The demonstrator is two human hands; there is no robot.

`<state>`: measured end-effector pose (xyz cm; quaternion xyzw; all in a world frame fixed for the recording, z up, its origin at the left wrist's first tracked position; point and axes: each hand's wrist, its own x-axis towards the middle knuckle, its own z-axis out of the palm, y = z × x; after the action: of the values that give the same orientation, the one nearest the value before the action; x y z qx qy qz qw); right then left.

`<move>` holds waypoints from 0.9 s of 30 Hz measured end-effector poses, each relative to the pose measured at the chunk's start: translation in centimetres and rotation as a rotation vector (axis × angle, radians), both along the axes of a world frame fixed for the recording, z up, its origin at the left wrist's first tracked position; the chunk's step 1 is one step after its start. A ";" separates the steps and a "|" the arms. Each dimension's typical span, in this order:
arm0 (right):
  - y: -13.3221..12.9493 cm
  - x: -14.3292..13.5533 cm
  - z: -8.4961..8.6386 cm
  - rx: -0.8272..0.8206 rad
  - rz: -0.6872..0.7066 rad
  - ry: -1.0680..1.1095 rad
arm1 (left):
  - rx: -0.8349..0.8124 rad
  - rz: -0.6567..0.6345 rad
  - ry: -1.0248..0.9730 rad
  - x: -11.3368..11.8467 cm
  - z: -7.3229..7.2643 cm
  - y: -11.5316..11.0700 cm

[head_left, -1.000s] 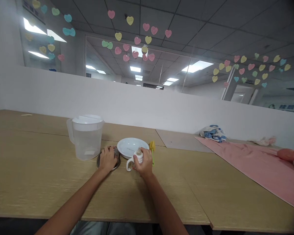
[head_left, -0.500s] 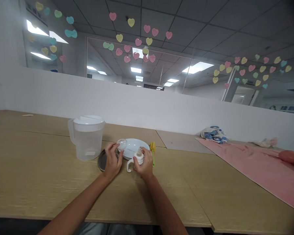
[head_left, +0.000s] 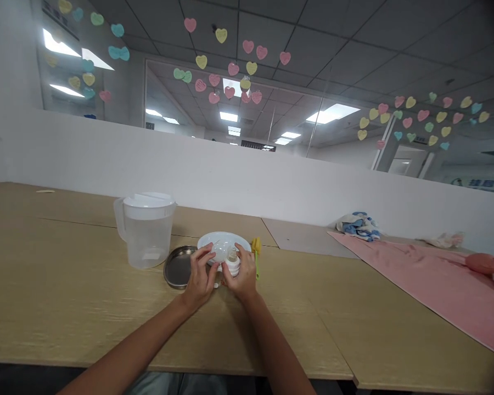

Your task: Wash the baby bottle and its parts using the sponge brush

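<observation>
Clear dome cap point(head_left: 219, 251): in the head view, it is in front of the white dish point(head_left: 206, 237), between the two hands and just left of the bottle's top; whether cap and top touch, I cannot tell.
Left hand point(head_left: 201, 278): fingers curved and partly spread, thumb opposite, with the cap's rim apparently pinched between them.
Right hand point(head_left: 243, 274): fingers wrapped closely around the white handled bottle point(head_left: 232, 267), whose translucent tip points up.
Just changed: a second ago the left hand was over the round metal tray point(head_left: 176, 269); then it lifted the cap, and now it has brought it across to the bottle, while the right hand has hardly moved.
Meaning: both hands now seem to work at one spot, cap and bottle being close enough to meet.
Counter point(head_left: 313, 323): it carries the lidded plastic pitcher point(head_left: 148, 236) left of the tray, and a yellow-headed brush point(head_left: 256, 245) beside the dish.
</observation>
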<state>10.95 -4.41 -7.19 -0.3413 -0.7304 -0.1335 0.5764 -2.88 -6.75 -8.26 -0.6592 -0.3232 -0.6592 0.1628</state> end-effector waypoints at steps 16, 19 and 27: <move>0.2 -0.1 -0.2 0.046 -0.010 -0.033 | -0.036 -0.057 0.044 0.1 -0.2 0.3; 0.3 -0.1 -0.2 0.054 -0.011 -0.048 | -0.094 -0.109 0.110 0.2 -0.5 0.4; 0.1 0.1 -0.1 0.021 -0.015 -0.067 | -0.265 -0.187 0.174 0.2 -0.2 -0.1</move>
<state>11.03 -4.30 -7.27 -0.3360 -0.7453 -0.1565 0.5542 -2.70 -6.83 -8.42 -0.7566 -0.3291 -0.5636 0.0399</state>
